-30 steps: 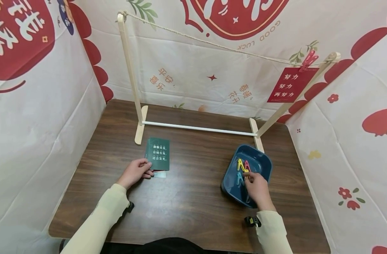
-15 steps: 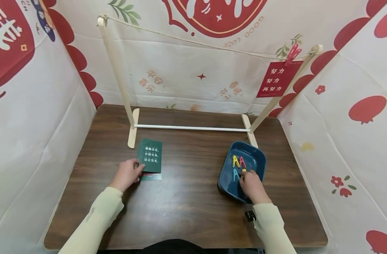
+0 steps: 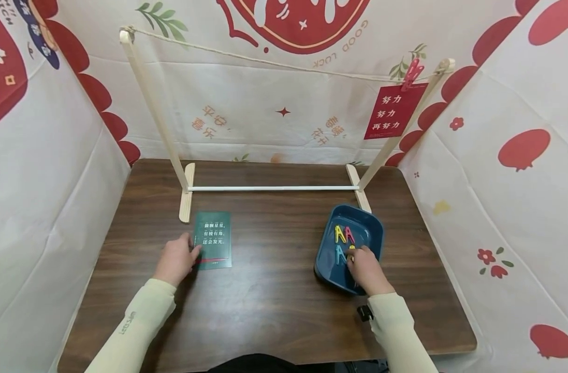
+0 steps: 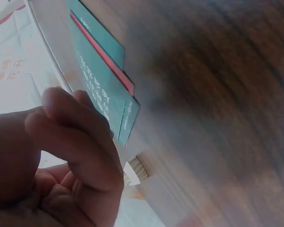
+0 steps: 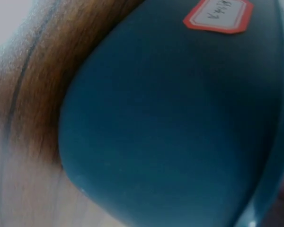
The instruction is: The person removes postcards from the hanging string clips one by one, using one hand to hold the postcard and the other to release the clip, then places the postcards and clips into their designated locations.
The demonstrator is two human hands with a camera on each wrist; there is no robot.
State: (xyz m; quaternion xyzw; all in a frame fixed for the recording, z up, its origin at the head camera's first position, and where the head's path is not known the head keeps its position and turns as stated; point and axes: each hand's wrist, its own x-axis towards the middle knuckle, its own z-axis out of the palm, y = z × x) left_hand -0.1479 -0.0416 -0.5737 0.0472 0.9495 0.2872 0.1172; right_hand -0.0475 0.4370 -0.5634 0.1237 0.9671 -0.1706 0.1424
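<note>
A green card [image 3: 213, 235] with white writing lies on the table, a red edge and another teal card [image 4: 109, 45] peeking out from under it. My left hand [image 3: 175, 259] is at the card's left edge with its thumb over the edge. In the left wrist view its fingers are curled in front of the stack; whether they pinch a card, I cannot tell. My right hand [image 3: 368, 269] reaches into the blue tray [image 3: 377, 233], pinching a yellow clothespin [image 3: 352, 248] mostly hidden by the fingertips. Beside it lie yellow [image 3: 339, 234], pink [image 3: 349, 235] and blue clothespins [image 3: 340, 254].
Behind the cards stands a wooden frame [image 3: 274, 188] with a rope [image 3: 265, 63] strung between its posts. A red card [image 3: 395, 111] hangs near the right post from a pink clothespin [image 3: 411, 74]. Printed white cloth [image 3: 251, 93] encloses the table [image 3: 265, 311].
The green card has come down over the cards beneath, so the stack lies straighter. My left hand stays at its edge; the right hand stays in the tray. The head view has shifted.
</note>
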